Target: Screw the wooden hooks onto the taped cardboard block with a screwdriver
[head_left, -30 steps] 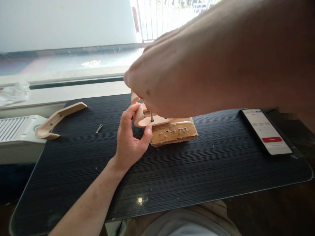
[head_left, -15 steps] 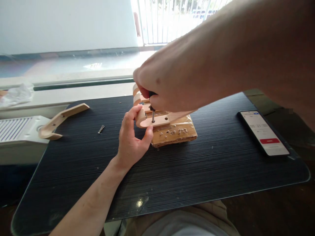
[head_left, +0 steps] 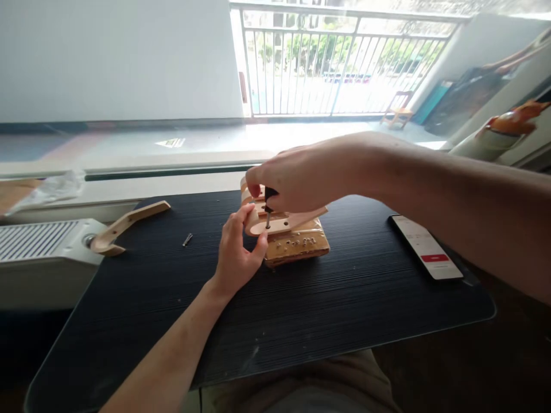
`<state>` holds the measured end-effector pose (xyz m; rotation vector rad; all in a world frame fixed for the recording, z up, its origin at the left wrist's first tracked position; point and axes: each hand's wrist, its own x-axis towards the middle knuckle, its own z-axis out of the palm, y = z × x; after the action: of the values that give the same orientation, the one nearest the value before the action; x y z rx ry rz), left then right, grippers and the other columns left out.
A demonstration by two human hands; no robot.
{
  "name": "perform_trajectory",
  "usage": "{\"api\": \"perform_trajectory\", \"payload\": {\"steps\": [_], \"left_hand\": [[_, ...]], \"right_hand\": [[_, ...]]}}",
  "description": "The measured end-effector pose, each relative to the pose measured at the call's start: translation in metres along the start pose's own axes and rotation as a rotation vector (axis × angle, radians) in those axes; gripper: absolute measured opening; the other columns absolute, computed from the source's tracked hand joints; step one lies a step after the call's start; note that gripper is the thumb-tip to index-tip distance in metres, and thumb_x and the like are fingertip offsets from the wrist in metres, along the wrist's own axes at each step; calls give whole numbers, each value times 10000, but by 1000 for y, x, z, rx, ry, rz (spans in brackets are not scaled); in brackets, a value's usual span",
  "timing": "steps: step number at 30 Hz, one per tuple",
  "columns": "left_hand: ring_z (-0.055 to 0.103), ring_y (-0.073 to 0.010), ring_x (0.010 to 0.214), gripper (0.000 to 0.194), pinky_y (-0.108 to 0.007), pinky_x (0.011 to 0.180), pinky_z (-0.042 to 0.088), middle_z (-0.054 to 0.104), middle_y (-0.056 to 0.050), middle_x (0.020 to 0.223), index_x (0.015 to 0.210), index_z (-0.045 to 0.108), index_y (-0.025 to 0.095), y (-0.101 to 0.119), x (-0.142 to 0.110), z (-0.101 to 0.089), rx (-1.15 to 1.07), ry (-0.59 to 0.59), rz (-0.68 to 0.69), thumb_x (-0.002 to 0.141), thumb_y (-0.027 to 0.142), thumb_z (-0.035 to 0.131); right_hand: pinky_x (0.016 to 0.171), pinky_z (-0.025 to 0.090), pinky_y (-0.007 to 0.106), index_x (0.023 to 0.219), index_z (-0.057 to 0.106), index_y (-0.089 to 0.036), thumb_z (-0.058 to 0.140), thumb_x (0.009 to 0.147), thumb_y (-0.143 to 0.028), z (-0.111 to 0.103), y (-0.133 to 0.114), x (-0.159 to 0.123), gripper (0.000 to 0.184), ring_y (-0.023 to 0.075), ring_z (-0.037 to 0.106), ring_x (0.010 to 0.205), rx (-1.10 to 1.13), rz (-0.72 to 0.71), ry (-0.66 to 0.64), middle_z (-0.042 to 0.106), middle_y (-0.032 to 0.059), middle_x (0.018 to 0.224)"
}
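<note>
My right hand is wrapped round the dark handle of a screwdriver, held upright. Its metal tip sits in a hole near the rounded end of a pale wooden piece. That piece has a second dark hole and belongs to a wooden part with several slats, partly hidden by my right hand. My left hand grips the rounded end, fingers behind and thumb at the front edge. Underneath lies a block wrapped in brown tape, its front pitted with several holes.
On the black table lie a bent wooden piece at the left and small metal screws. A phone lies at the right. Beyond the left edge stands a white radiator, with a plastic bag behind.
The camera view has tilted up, showing more of the railing outside. My right forearm and wrist are lower. The screwdriver stays in the same hole, and my left hand keeps its grip.
</note>
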<state>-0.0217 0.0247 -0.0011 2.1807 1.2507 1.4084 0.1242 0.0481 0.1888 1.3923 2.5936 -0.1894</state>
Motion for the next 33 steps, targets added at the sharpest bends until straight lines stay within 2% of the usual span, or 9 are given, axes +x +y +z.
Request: {"api": "perform_trajectory", "payload": {"steps": [3,5,11,17,21,28,33], "left_hand": [[535,-220,1085,576,-404,963,412,518,-88,1220,1276,378,227,1,0,0,-12,-8,6,745,176,596],[518,-223,1106,574,-403,978,401,516,-90,1225,1278,378,219,2,0,-1,-13,-2,8,748,176,595],[526,-216,1086,564,-403,981,398,525,-91,1211,1273,387,215,2,0,0,-28,8,2,748,180,593],[517,-223,1104,576,-418,988,388,516,-95,1230,1286,367,230,2,0,0,-27,3,10,754,183,585],[547,-213,1043,577,-413,967,404,526,-94,1216,1292,367,230,3,0,-1,-27,-10,-10,759,189,584],[545,-218,1075,592,-403,963,410,528,-98,1222,1304,363,229,1,-1,0,-36,-18,-26,760,191,593],[540,-220,1087,600,-403,966,409,527,-100,1224,1307,360,222,0,-1,0,-35,-21,-17,758,186,599]], "right_hand": [[639,351,262,920,658,-120,478,826,-216,0,1,-4,225,132,532,752,-31,-97,-75,623,35,785],[616,341,274,920,654,-116,485,822,-219,2,2,-4,221,125,505,698,-39,-126,-72,616,46,755],[565,322,289,935,638,-127,474,826,-292,9,5,1,257,124,475,626,-78,-71,-28,612,68,776],[606,333,297,1067,620,-164,469,834,-361,1,14,4,340,138,492,673,-50,-148,-30,627,69,841],[587,307,280,917,649,-150,428,851,-295,3,18,6,273,106,453,638,-4,-211,-20,621,55,795],[571,276,281,865,632,-120,385,877,-376,13,14,14,356,101,416,604,-69,-189,69,588,69,735],[613,291,292,1028,620,-153,438,862,-411,4,12,6,356,120,451,661,-57,-154,34,601,65,825]]}}
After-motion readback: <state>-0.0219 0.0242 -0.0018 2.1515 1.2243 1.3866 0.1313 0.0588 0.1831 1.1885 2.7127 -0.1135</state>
